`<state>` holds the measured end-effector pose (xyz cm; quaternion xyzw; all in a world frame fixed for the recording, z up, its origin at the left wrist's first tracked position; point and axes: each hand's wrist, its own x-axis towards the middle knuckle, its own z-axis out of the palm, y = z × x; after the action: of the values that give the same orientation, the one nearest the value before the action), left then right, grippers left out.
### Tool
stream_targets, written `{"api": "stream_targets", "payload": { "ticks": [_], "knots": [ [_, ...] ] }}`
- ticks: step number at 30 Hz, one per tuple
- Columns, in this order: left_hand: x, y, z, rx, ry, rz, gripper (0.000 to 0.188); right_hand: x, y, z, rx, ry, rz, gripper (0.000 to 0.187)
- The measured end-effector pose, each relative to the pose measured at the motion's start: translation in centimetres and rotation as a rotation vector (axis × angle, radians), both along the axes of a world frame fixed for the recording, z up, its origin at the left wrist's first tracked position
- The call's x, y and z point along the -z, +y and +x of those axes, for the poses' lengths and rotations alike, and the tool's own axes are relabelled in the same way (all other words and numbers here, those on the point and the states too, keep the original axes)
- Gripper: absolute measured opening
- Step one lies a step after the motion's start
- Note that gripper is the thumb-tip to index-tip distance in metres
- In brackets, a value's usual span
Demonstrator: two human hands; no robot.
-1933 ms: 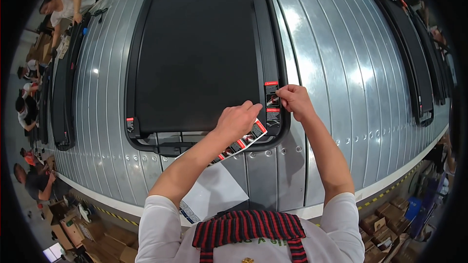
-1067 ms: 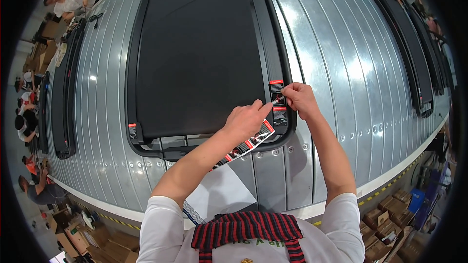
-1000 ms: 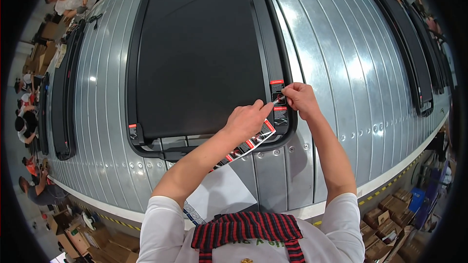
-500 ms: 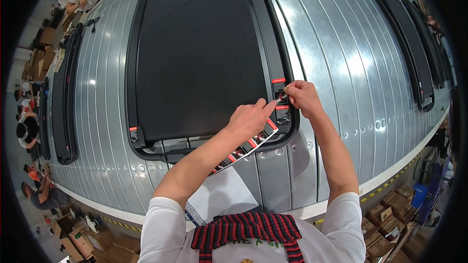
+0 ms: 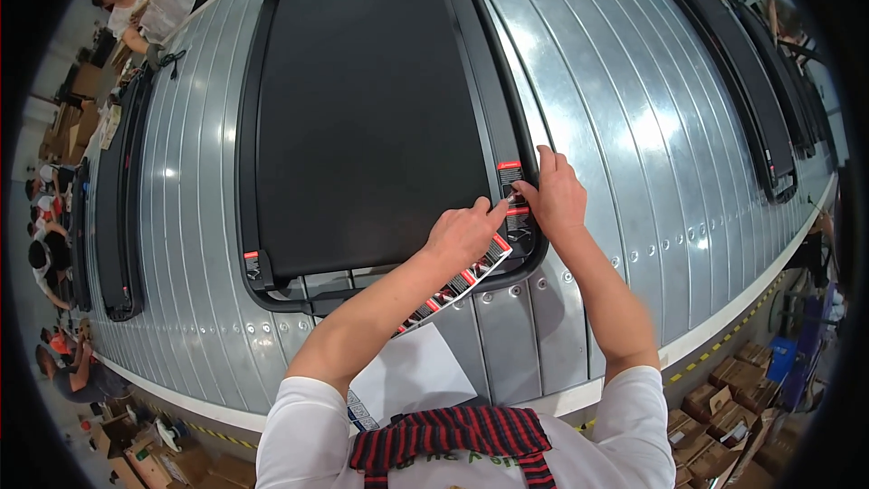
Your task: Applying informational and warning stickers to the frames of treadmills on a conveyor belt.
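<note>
A black treadmill deck (image 5: 362, 118) lies on the metal-slat table. On its right side rail, near the close corner, a black warning label (image 5: 510, 175) with red bands is stuck. My right hand (image 5: 558, 197) rests over that rail with its fingers stretched out and its thumb at the label's edge. A sheet of similar red-and-black labels (image 5: 441, 299) sticks out under my left hand (image 5: 462, 231), which is closed on it. The left fingertips touch the label beside my right thumb. How the left lower fingers grip the sheet is hidden.
A white paper sheet (image 5: 415, 371) lies at the table's near edge. Further treadmill decks lie on the left (image 5: 118, 208) and right (image 5: 742, 81). A co-worker (image 5: 154, 0) stands at the far left. Cardboard boxes (image 5: 715, 407) are on the floor at right.
My right hand has gone from a pinch at the label to spread fingers with the thumb on it. My left hand stays by the label with the sheet. The far-left co-worker's arm has lowered.
</note>
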<state>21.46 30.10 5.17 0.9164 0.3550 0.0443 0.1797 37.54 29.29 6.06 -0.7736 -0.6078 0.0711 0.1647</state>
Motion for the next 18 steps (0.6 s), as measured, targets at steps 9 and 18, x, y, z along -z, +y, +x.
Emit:
{"api": "stream_targets", "payload": {
  "ticks": [9, 18],
  "knots": [
    [-0.1, 0.0, 0.0, 0.026, 0.033, -0.037, 0.048, 0.3, 1.0, 0.6, -0.179, 0.242, 0.115, 0.041],
    [0.1, 3.2, 0.2, -0.219, -0.509, -0.306, 0.023, 0.5, 2.0, 1.1, -0.165, 0.420, -0.079, 0.033]
  ]
}}
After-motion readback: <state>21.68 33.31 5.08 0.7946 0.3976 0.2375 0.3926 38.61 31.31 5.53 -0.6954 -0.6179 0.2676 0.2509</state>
